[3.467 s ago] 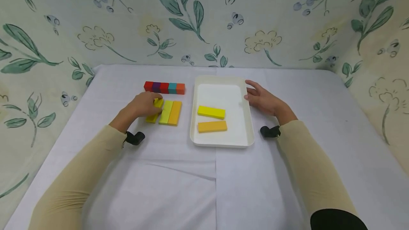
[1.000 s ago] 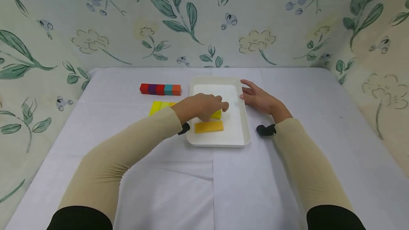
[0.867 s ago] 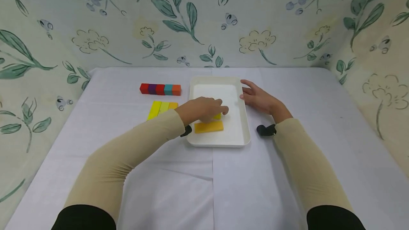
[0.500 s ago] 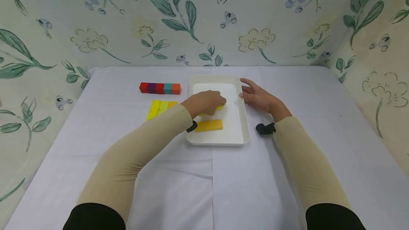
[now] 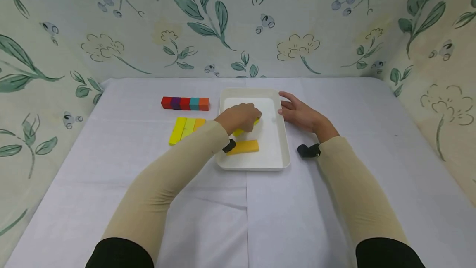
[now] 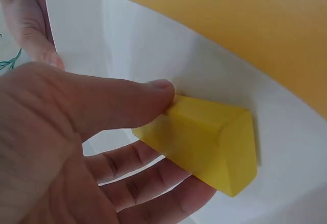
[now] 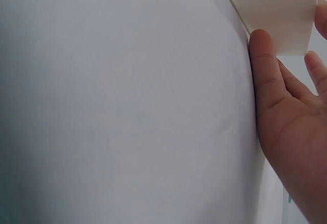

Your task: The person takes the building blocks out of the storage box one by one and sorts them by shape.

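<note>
My left hand (image 5: 239, 117) is inside the white tray (image 5: 273, 158), pinching a yellow block (image 6: 204, 147) between thumb and fingers. In the left wrist view, that block lies against or just over the tray floor; any gap is unclear. Nearer the tray's front lies an orange-yellow block (image 5: 244, 147), large at the top of the left wrist view. At the tray's right side, my right hand (image 5: 303, 115) touches the wall with extended fingers. The thumb (image 7: 263, 47) rests along the tray's outside in the right wrist view.
Left of the tray, yellow, yellow-green and orange blocks (image 5: 179, 130) lie side by side, partly covered by the left sleeve. Behind them runs a row of red, purple, teal and orange cubes (image 5: 185, 104). White cloth covers the table (image 5: 208, 218), and a patterned curtain hangs behind.
My left hand has left the yellow block on the table, reached rightward into the tray, and taken hold of the yellow block there, now turned slightly. The right hand stays at the tray.
</note>
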`<action>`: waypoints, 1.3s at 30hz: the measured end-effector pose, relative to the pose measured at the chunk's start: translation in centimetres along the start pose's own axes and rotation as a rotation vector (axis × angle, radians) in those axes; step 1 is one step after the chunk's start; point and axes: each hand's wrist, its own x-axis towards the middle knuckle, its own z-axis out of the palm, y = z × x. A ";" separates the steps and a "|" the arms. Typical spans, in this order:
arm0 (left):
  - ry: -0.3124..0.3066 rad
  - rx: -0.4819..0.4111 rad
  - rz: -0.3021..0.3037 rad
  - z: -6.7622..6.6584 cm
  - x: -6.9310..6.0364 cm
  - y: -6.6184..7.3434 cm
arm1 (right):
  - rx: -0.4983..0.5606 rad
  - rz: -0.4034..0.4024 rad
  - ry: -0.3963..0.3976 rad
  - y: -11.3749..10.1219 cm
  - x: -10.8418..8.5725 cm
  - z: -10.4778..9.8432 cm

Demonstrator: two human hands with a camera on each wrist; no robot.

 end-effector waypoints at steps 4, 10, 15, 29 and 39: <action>0.009 0.005 0.010 0.1 0.0 0.1 | -0.011 -0.016 0.014 0.5 0.4 0.0; 0.006 -0.031 0.019 0.1 0.2 -0.2 | 0.001 -0.008 0.011 0.7 0.3 0.1; 0.060 -0.112 0.026 -0.4 0.1 -0.8 | -0.001 0.003 0.016 0.6 0.2 0.2; 0.233 -0.246 0.062 -2.3 -6.7 -4.6 | -0.022 0.008 0.021 0.7 0.2 -0.2; 0.266 -0.228 -0.058 0.1 -10.7 -9.9 | -0.055 0.017 0.023 0.8 0.3 -0.1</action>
